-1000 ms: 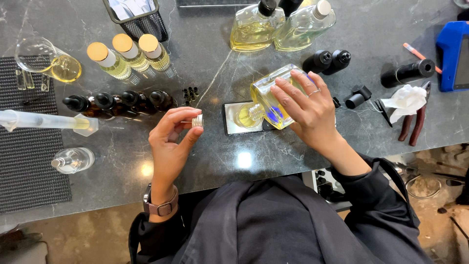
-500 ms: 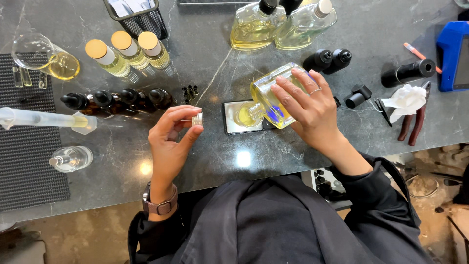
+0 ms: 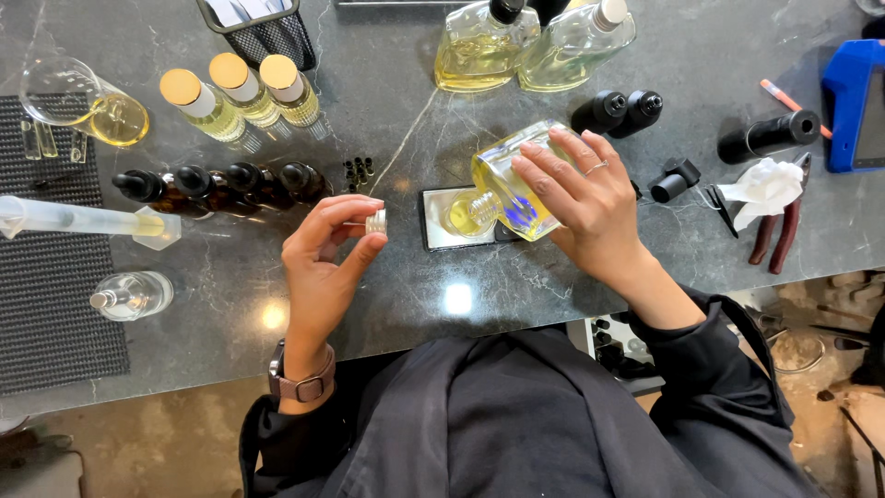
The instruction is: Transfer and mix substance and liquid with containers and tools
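bright, even light falls from overhead. two lamp reflections glare as small white spots on the glossy dark worktop [image 3: 645, 129], near its front edge. shadows under the bottles [image 3: 240, 97] are short and soft. glass catches small highlights. the picture is sharp in the middle, with slight bending at the edges; the floor [image 3: 111, 452] below is dimmer and softer.

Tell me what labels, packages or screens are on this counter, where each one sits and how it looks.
Blue handheld device with a dark screen: far right edge of the counter, rectangular.
Blue-purple label: on the clear square bottle of yellow liquid tilted in the right hand.
No packages show.
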